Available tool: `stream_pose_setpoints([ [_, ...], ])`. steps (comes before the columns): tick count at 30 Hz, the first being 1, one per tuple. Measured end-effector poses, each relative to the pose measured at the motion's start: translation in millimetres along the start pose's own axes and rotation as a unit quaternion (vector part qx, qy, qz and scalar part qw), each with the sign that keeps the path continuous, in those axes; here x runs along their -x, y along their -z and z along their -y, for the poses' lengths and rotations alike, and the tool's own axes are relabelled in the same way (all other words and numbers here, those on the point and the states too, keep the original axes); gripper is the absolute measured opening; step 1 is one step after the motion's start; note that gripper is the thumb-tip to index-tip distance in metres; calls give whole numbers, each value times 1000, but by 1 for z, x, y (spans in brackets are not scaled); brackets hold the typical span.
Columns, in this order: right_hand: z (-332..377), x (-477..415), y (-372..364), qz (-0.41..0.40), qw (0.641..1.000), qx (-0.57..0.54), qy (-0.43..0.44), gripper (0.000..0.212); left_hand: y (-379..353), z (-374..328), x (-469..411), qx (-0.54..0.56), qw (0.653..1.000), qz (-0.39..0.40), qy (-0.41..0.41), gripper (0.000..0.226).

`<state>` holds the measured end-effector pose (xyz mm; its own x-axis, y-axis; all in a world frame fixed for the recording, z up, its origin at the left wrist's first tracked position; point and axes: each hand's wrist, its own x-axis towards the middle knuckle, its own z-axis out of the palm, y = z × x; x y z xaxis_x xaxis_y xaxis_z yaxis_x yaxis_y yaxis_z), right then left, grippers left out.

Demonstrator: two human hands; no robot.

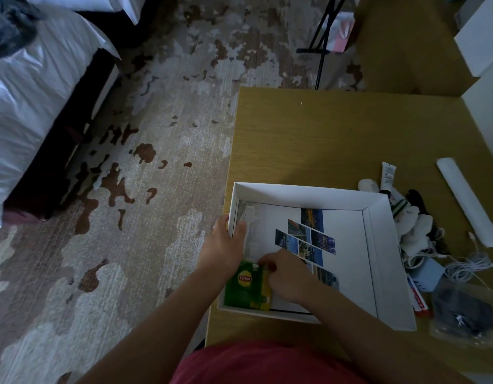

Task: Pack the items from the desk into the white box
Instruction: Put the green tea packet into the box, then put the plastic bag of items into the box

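In the near-left corner of the white box (385, 245) stands one glossy green-and-yellow tea carton (246, 285). The right hand (288, 275) pinches its top edge with curled fingers. The left hand (226, 245) clasps the box's left wall, thumb inside. One smooth printed sheet (345, 245) lines the floor of the box. To the right of the box, the wood-grain surface (323, 134) carries one crinkled clear bag (461, 314), one white tube (388, 176) and one white roll (467, 200).
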<state>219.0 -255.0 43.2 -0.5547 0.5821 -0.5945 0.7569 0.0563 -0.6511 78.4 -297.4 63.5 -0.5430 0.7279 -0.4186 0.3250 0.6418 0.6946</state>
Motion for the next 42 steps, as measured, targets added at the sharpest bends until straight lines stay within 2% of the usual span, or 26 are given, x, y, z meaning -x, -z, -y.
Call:
stream_pose_setpoints([
  [5,-3,1,-2,-66,996,-35,-40,30,1,-2,1,10,1000,7,6,44],
  [8,-2,2,-4,-34,987,-120,-104,24,0,0,1,6,1000,10,14,45],
  [13,-5,3,1,-32,981,-144,-127,26,1,-1,1,-17,1000,-6,14,50],
  [15,-8,7,8,-42,982,-138,-124,33,3,-5,5,-76,993,-75,-43,52],
  [17,-10,13,21,-71,984,-129,-105,32,4,-16,9,-95,976,-134,-140,48],
  [19,-12,24,41,-112,981,-140,-80,22,1,-34,10,-92,963,-136,-213,40],
  [22,-23,49,82,-212,964,-155,-37,18,-17,-71,7,-85,955,-84,-273,33],
  [25,-55,86,116,-330,918,-219,-30,26,-57,-113,8,-76,956,22,-283,27],
  [30,-136,146,140,-465,841,-252,-117,32,-149,-169,44,-37,932,212,-290,18],
  [33,-194,168,138,-467,807,-296,-209,22,-206,-186,68,-73,905,318,-273,17],
  [35,-229,177,132,-453,782,-337,-264,15,-240,-190,79,-121,885,358,-273,20],
  [37,-259,180,127,-452,765,-353,-294,18,-269,-189,86,-162,872,387,-252,20],
  [39,-279,180,126,-458,750,-360,-313,22,-294,-186,90,-194,870,410,-193,21],
  [42,-303,173,129,-448,737,-382,-333,37,-322,-179,96,-226,871,416,-132,29],
])
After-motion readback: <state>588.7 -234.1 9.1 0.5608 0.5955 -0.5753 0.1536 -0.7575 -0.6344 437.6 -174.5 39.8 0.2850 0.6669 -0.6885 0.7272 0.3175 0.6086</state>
